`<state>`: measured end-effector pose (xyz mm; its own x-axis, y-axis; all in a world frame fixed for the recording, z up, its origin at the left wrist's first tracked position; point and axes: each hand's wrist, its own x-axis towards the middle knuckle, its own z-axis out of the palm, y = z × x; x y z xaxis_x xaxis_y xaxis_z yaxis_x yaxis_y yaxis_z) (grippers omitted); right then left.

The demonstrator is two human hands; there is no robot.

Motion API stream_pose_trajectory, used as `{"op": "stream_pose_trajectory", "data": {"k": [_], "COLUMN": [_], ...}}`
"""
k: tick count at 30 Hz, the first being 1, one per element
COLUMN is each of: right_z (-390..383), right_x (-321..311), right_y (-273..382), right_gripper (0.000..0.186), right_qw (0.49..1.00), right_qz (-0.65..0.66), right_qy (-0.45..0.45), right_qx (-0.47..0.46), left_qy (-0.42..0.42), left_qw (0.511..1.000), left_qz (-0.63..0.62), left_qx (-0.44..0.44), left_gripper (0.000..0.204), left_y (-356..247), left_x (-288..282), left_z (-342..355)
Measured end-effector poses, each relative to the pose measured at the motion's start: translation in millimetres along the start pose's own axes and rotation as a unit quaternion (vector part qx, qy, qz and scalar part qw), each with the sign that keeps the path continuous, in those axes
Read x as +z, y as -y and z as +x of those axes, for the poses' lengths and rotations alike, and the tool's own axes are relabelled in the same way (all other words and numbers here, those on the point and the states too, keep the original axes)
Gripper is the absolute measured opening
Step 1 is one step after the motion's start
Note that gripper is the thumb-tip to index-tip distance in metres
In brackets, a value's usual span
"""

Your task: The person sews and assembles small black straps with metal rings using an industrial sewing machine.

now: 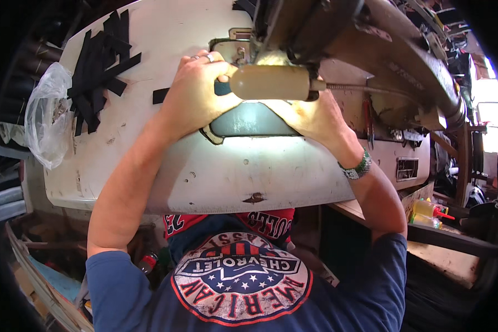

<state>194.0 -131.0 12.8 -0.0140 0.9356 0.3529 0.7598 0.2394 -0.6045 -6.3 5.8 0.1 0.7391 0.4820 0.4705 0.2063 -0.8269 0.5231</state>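
Note:
An industrial sewing machine (404, 66) arches over the white worktable (243, 177). A beige cylindrical fitting (268, 83) on a flexible stem blocks my view of the lit needle area. Left of it, my left hand (199, 91) rests with fingers curled, a ring on one, beside a small dark patch (222, 87) that I cannot identify; what they grip is hidden. My right hand (310, 116), above a beaded bracelet (357, 166), reaches under the fitting, its fingertips hidden. Both hands are at the grey metal bed plate (254, 124).
Black fabric strips (102, 72) lie at the left beside a crumpled clear plastic bag (47, 113). A red-handled tool (369, 119) is right of the machine bed. Plastic bottles (429, 213) stand on a lower shelf at the right.

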Motion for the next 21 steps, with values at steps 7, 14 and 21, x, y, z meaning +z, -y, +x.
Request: {"op": "stream_pose_trajectory", "data": {"k": [7,14,21], "right_z": [1,4,3], "right_x": [7,8,7], "right_y": [-18,-17,-21], "right_gripper": [0.034,0.029,0.028], "right_qw": [0.997,0.998,0.997], "right_qz": [-0.012,-0.012,-0.043], "right_qy": [-0.019,-0.016,-0.012], "right_qx": [-0.069,-0.053,-0.056], "left_qy": [0.033,0.052,0.058], "left_qw": [0.998,0.998,0.996], "left_qz": [-0.05,-0.044,-0.062], "left_qx": [0.016,0.017,0.01], "left_gripper": [0.023,0.024,0.021], "left_y": [3,7,9], "left_x": [-2,-4,-2], "left_z": [5,5,8]}}
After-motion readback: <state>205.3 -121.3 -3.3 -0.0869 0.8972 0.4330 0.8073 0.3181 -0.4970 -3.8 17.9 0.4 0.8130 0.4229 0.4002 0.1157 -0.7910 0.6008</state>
